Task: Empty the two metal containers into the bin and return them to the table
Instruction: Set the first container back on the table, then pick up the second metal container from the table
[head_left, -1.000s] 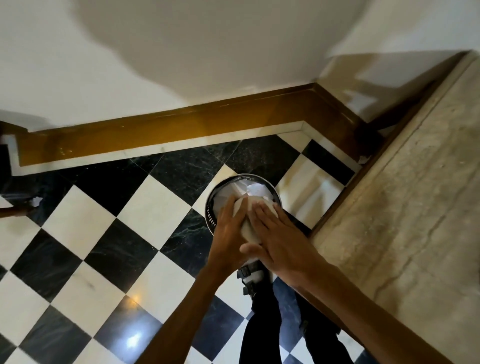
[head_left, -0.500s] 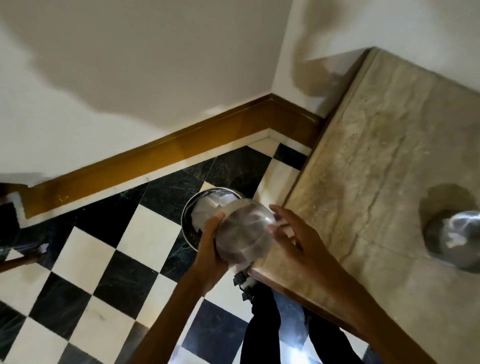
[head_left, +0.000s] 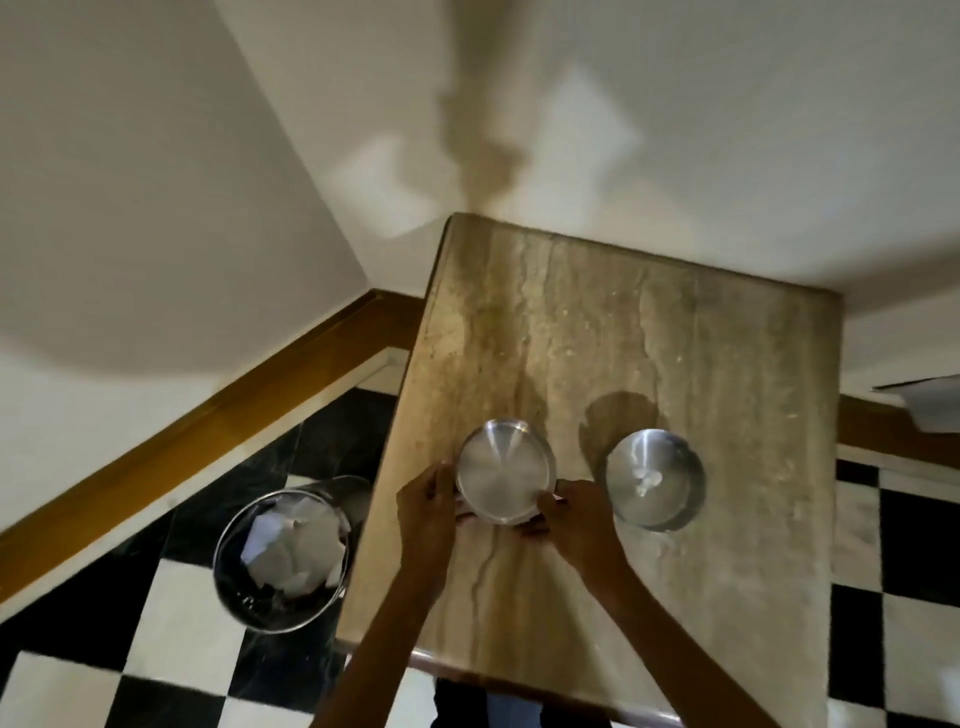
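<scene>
While we clasp near metal container (head_left: 505, 478) from both sides, left hand (head_left: 426, 506) on its left wall, right hand (head_left: 576, 514) on its right, it sits upright over marble table (head_left: 597, 332), inside bare; contact with top unclear. Second metal container (head_left: 653, 478) stands beside it on table, small white scrap inside. Bin (head_left: 283, 553) on checkered floor (head_left: 171, 613) left of table, holds crumpled white paper.
</scene>
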